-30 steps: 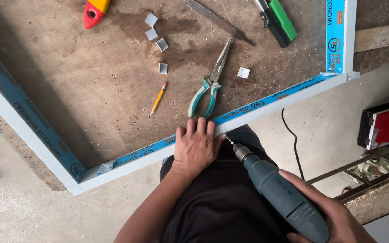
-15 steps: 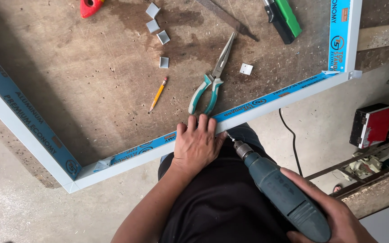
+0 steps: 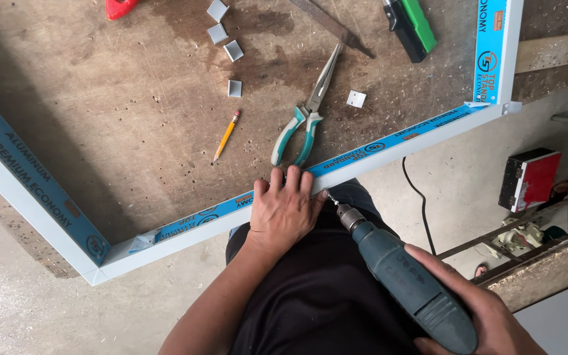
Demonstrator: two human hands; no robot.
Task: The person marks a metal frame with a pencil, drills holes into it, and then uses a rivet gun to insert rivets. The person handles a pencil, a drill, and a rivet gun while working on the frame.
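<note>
My left hand [image 3: 285,212] lies flat over the near rail of a white aluminium frame [image 3: 402,141] covered with blue protective film, fingers hooked over its top edge. My right hand [image 3: 478,315] grips a blue-grey power drill [image 3: 402,276]. The drill's bit touches the outer side of the rail just right of my left hand. The frame rests on a brown worktable [image 3: 133,118], with corners at lower left and upper right.
Inside the frame lie teal-handled long-nose pliers [image 3: 304,121], a yellow pencil [image 3: 225,135], several small grey metal pieces [image 3: 226,39] and a white square bit [image 3: 356,98]. A green-black tool [image 3: 412,23] and a red tool [image 3: 119,6] sit at the top. A red box [image 3: 528,177] stands on the floor to the right.
The view has shifted slightly; my hands and the drill hold the same position against the rail.
</note>
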